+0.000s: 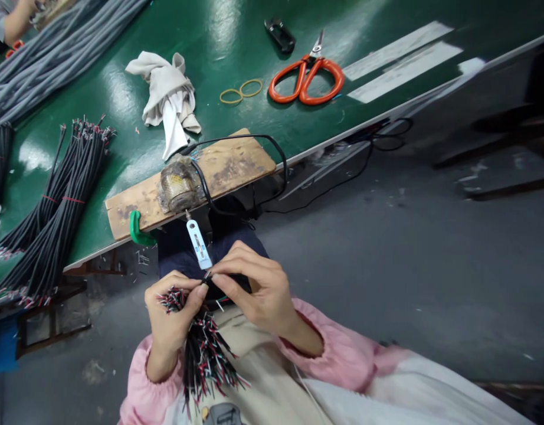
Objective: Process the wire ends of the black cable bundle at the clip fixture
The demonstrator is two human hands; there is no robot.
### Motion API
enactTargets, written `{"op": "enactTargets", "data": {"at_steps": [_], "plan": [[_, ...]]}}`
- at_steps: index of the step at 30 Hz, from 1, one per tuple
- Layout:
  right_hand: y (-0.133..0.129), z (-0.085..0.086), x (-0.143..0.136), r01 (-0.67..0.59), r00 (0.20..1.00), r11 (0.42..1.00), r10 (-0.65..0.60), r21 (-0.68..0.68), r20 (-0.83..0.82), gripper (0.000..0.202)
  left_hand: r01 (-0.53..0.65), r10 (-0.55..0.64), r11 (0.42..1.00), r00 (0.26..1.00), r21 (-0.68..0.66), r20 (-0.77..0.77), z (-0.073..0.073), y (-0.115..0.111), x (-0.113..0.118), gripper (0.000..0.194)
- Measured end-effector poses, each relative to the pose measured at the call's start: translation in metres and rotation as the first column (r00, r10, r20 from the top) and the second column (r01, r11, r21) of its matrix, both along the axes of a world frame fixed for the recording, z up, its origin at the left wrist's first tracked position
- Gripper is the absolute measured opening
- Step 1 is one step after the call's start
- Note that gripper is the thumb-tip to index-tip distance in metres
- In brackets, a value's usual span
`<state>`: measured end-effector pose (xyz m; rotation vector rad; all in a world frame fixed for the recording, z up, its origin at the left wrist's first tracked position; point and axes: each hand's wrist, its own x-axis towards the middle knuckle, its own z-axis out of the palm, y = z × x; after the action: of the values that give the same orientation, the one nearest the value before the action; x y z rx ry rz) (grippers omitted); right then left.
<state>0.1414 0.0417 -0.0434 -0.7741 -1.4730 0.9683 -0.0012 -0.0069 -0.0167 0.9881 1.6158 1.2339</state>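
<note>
My left hand (177, 307) is closed around a bundle of black cables (205, 354) whose stripped ends show red, white and black wires. The bundle hangs down over my lap. Thumb and fingertips of my right hand (254, 286) pinch a thin wire end at the top of the bundle, close to my left thumb. Just beyond my fingertips is a light-blue tool (198, 243) with a slot in it, joined by a metal shaft to a small motor (178, 184) in a mesh-like wrap. The motor sits on a wooden board (236, 162).
On the green table (236, 47) lie orange-handled scissors (305, 79), a black cutter (279, 35), rubber bands (241, 92), a white cloth (168, 97) and paper strips (405, 71). Black cable bundles (55, 212) and grey cables (64, 59) lie left. A green clamp (140, 229) grips the board. Another person's arm (17, 23) shows top left.
</note>
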Motion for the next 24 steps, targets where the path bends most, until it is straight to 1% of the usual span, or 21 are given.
{"op": "enactTargets", "data": {"at_steps": [3, 5, 7, 9, 12, 15, 17, 19, 21, 24], "plan": [[0.0, 0.003, -0.001, 0.0, 1.0, 1.0, 0.0, 0.013, 0.011, 0.012, 0.002, -0.002, 1.0, 1.0, -0.022, -0.002, 0.002, -0.001, 0.001, 0.006], [0.001, 0.003, -0.004, 0.003, 1.0, 1.0, -0.003, -0.021, -0.012, 0.016, 0.004, -0.004, 0.999, 1.0, -0.041, -0.009, 0.002, -0.001, 0.001, 0.008], [0.002, 0.0, -0.006, -0.02, 0.998, 0.997, 0.016, -0.07, -0.055, 0.017, -0.003, 0.002, 0.999, 1.0, -0.05, -0.013, 0.002, -0.001, 0.002, 0.01], [0.003, -0.004, -0.007, -0.072, 0.993, 0.988, 0.058, -0.137, -0.101, 0.017, -0.022, 0.022, 0.999, 1.0, -0.041, -0.019, 0.002, -0.001, 0.002, 0.011], [0.004, -0.009, -0.006, -0.176, 0.975, 0.95, 0.133, -0.257, -0.177, 0.016, -0.052, 0.051, 0.999, 0.998, -0.018, -0.044, 0.003, 0.0, 0.002, 0.013], [0.003, -0.011, -0.007, -0.226, 0.958, 0.924, 0.152, -0.309, -0.245, 0.007, -0.04, 0.04, 0.999, 0.999, -0.009, -0.036, 0.003, 0.001, 0.0, 0.012], [0.002, -0.01, -0.008, -0.227, 0.953, 0.929, 0.149, -0.294, -0.264, 0.003, -0.023, 0.022, 1.0, 0.999, -0.007, -0.022, 0.002, 0.001, 0.0, 0.011], [0.001, -0.007, -0.009, -0.209, 0.956, 0.941, 0.138, -0.268, -0.259, 0.005, -0.02, 0.019, 1.0, 1.0, -0.008, -0.013, 0.001, 0.001, 0.001, 0.01], [0.001, -0.006, -0.009, -0.171, 0.966, 0.953, 0.112, -0.249, -0.234, 0.008, -0.034, 0.034, 0.999, 0.999, -0.01, -0.003, 0.001, 0.001, 0.001, 0.011], [0.0, -0.005, -0.009, -0.098, 0.983, 0.967, 0.056, -0.236, -0.177, 0.008, -0.051, 0.051, 0.999, 0.999, -0.009, -0.002, 0.002, 0.001, 0.001, 0.011]]}}
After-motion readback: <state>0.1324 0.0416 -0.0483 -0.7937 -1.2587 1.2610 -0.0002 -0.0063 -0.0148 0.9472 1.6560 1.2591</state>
